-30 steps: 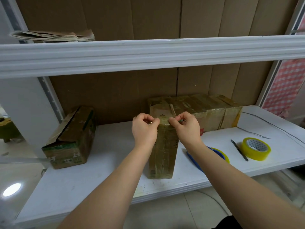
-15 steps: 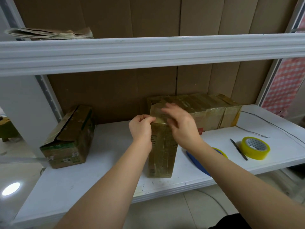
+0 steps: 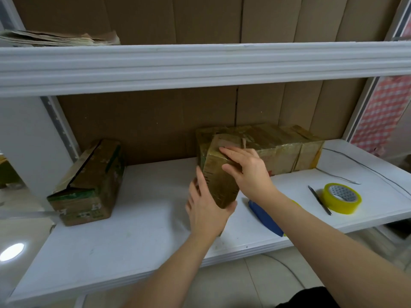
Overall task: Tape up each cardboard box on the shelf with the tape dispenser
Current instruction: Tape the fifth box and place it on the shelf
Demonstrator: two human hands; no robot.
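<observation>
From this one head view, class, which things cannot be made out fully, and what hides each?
- Blue tape dispenser: mostly behind the right forearm.
- Middle box: near end covered by the left hand, top partly by the right hand.
- Printing on the left box: too blurred to read.

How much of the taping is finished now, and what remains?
Done, apparently: the row of taped boxes at the back. In hand: both hands, left hand and right hand, are on the glossy taped middle box. Left: the box with open flaps.
</observation>
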